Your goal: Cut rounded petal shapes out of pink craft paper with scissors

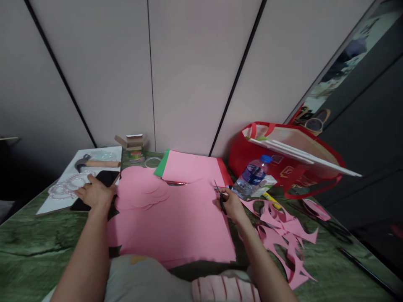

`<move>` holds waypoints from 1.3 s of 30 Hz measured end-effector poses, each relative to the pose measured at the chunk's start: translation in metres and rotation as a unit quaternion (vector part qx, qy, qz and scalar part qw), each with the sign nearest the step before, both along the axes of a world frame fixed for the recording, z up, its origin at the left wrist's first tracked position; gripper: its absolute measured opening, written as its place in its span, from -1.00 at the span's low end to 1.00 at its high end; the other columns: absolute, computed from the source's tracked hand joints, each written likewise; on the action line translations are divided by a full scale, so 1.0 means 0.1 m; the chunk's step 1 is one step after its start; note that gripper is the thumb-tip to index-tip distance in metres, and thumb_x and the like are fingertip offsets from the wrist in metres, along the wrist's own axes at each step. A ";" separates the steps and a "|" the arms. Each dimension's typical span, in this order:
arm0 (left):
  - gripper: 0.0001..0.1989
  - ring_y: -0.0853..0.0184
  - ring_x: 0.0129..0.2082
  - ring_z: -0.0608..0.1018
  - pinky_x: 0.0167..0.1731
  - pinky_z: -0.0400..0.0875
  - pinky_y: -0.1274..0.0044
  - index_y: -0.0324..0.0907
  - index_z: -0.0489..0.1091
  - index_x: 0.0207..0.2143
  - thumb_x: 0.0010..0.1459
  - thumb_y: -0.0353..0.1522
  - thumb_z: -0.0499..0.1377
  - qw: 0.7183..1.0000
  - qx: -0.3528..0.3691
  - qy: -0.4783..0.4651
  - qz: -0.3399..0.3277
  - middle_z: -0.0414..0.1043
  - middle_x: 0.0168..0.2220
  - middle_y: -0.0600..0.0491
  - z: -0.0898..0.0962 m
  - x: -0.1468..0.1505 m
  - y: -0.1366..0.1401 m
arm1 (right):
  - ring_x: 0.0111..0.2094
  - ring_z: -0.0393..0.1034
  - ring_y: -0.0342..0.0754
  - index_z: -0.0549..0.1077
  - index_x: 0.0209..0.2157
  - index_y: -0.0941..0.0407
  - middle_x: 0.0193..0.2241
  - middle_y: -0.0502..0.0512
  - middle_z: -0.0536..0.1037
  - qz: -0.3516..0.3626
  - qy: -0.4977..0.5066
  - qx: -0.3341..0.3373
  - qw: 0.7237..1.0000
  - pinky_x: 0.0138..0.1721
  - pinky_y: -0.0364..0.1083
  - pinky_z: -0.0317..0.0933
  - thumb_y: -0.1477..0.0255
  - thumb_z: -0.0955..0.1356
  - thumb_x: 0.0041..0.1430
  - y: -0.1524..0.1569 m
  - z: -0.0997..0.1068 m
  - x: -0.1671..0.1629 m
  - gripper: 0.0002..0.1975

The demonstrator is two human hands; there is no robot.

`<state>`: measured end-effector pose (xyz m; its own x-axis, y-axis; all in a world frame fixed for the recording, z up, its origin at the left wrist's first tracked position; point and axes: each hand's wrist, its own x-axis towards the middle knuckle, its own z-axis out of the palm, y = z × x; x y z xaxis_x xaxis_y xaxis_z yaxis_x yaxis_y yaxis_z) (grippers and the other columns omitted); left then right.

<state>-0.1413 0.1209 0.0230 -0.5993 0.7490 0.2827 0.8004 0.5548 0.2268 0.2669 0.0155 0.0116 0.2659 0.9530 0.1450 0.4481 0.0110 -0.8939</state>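
Note:
Large pink paper sheets [185,226] lie in front of me, with several pink cut-out pieces with rounded edges [141,184] stacked on their left part. My right hand [231,204] is closed on a pair of dark-handled scissors [223,203], whose blades point up and away over the right edge of the paper. To the left, my left hand [94,193] rests with fingers apart on a flat black object [107,178] that looks like a phone or tablet. Beside its fingertips lie looped strings of clear beads [64,186].
A hammer [100,164] lies on a white board [52,204]. Behind the paper are a small opened box [136,153] and coloured sheets [192,165]. On the right are a water bottle [252,176], a red bag [242,153], pink paper scraps [283,226] and a black rod [365,268].

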 end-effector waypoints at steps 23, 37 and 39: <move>-0.16 -0.15 -0.01 0.32 -0.10 -0.15 -0.08 -0.40 -0.03 0.07 -0.18 -0.12 0.20 0.997 0.011 -0.063 0.032 0.37 -0.10 -0.41 0.12 0.06 -0.06 | -0.56 0.20 -0.22 0.47 -0.34 0.16 -0.54 -0.06 0.36 -0.348 0.073 0.326 0.876 -0.52 -0.18 0.07 0.46 0.47 -0.19 -0.80 1.32 0.22 -0.73; -0.06 -0.11 -0.01 0.33 0.00 -0.24 0.00 -0.47 -0.08 0.04 -0.28 -0.13 0.26 0.996 0.004 -0.070 0.053 0.35 -0.11 -0.43 0.09 0.02 -0.03 | -0.66 0.26 -0.17 0.40 -0.42 0.12 -0.63 -0.09 0.38 -0.149 0.323 0.051 0.933 -0.60 -0.16 0.16 0.33 0.47 -0.36 -0.02 0.20 -0.29 -0.64; -0.09 -0.10 0.00 0.33 0.00 -0.24 0.01 -0.47 -0.05 0.03 -0.27 -0.13 0.25 0.996 0.003 -0.069 0.049 0.35 -0.10 -0.43 0.09 0.02 -0.03 | -0.65 0.27 -0.18 0.40 -0.43 0.12 -0.62 -0.09 0.39 -0.133 0.308 0.043 0.941 -0.60 -0.17 0.16 0.32 0.48 -0.37 0.00 0.07 -0.31 -0.63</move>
<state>-0.1393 0.1178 0.0319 -0.7032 0.6832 0.1966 0.7031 0.6273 0.3348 0.2359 0.0157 0.0191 0.5523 0.8326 -0.0416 -0.1571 0.0550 -0.9860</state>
